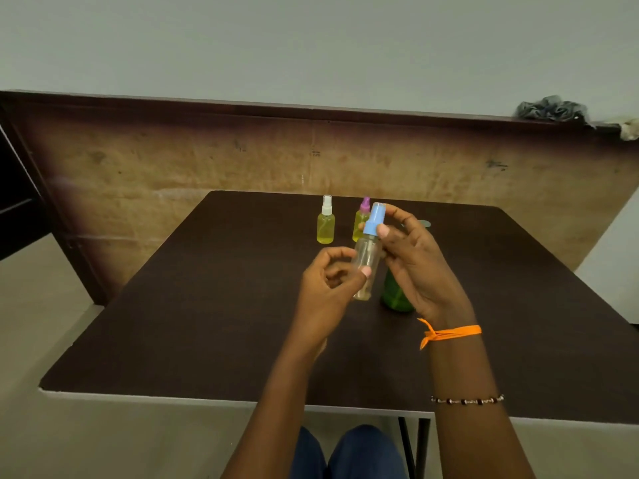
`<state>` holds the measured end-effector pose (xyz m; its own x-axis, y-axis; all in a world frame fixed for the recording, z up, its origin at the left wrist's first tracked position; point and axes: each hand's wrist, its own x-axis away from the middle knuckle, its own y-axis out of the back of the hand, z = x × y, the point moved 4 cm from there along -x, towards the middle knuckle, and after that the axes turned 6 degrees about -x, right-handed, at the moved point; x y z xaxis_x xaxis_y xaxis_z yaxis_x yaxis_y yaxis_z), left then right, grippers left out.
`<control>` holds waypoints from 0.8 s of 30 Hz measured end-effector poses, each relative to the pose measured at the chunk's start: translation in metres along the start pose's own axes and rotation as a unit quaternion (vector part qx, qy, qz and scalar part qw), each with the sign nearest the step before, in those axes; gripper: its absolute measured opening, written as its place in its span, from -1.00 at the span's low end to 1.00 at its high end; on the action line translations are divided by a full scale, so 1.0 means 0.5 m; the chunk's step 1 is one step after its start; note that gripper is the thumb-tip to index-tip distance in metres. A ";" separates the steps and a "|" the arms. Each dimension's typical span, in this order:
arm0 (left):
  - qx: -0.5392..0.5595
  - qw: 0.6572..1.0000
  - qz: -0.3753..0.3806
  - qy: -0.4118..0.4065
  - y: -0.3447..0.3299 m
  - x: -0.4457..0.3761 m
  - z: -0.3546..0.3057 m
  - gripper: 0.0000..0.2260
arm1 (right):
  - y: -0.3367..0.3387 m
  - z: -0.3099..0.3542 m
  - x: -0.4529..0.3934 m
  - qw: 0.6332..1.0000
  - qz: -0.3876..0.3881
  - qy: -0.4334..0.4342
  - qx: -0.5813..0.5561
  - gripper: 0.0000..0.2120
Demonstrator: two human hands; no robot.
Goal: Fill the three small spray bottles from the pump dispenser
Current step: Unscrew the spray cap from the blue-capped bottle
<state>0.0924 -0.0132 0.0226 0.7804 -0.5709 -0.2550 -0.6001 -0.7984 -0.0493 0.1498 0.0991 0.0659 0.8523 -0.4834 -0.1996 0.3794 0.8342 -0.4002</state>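
The person holds the blue-capped spray bottle (367, 257) up in the air, just in front of the green pump dispenser (396, 295). The left hand (328, 285) pinches its clear body to keep it steady. The right hand (411, 257) has its fingers (383, 230) curled on the blue cap, likely to twist it. It looks almost empty. Behind the dispenser, on the tabletop (207, 323), stand two yellow-filled bottles, the white-capped bottle (325, 221) and the purple-capped bottle (361, 219).

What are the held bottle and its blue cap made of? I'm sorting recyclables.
The held bottle looks like clear, glossy plastic: fingers and an inner tube show through it. Its blue cap seems opaque, smooth moulded plastic. Glass can't be ruled out for the body.
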 end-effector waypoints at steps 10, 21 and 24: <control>0.060 0.998 0.013 0.010 -0.020 0.003 -0.003 -0.87 | 0.003 0.005 -0.011 0.999 -0.043 0.031 -0.011 -0.60; 0.386 0.890 0.106 0.219 -0.038 0.016 0.018 -0.64 | 0.005 0.032 -0.017 0.986 0.039 0.044 -0.154 -0.58; 0.373 0.895 0.104 0.221 -0.041 0.014 0.032 -0.64 | 0.016 0.056 -0.019 0.983 -0.007 0.086 -0.164 -0.60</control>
<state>0.1073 0.0021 0.0066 0.5324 -0.8440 0.0648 -0.5624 -0.4099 -0.7181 0.1548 0.1176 0.0894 0.7639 -0.5552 -0.3289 0.2297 0.7102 -0.6654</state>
